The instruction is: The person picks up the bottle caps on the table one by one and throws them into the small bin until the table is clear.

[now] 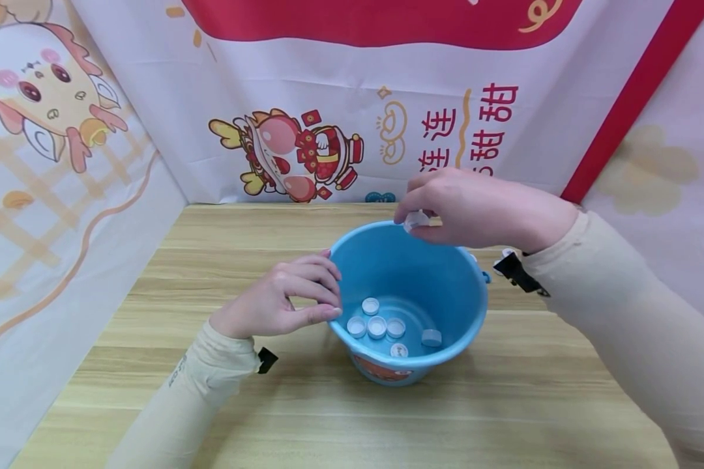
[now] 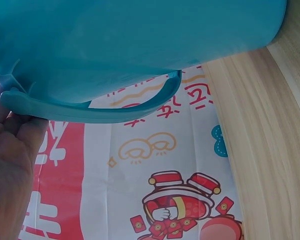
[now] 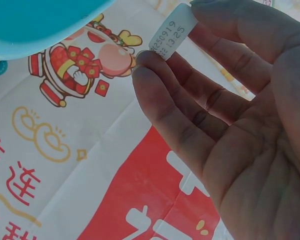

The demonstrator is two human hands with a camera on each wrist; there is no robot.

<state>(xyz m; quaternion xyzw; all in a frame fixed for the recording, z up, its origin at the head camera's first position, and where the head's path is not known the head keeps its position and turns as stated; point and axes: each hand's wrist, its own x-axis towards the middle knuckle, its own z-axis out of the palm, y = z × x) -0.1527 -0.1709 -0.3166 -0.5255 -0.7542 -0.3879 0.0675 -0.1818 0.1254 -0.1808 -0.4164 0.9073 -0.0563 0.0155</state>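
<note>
A blue bucket (image 1: 387,260) stands on the wooden table, with several white bottle caps (image 1: 377,327) on its bottom. My left hand (image 1: 287,293) grips the bucket's left rim; in the left wrist view its fingers (image 2: 27,135) curl beside the end of the bucket's handle (image 2: 105,114). Over the bucket's far rim, my right hand (image 1: 475,207) pinches another white bottle cap (image 1: 415,221) between thumb and fingertips. Printed digits show on the side of that held cap (image 3: 172,32) in the right wrist view.
More white caps (image 1: 507,253) lie on the table right of the bucket, partly hidden by the right wrist. A printed cloth (image 1: 328,78) hangs behind the wooden table (image 1: 170,293), and other cloths flank it on both sides.
</note>
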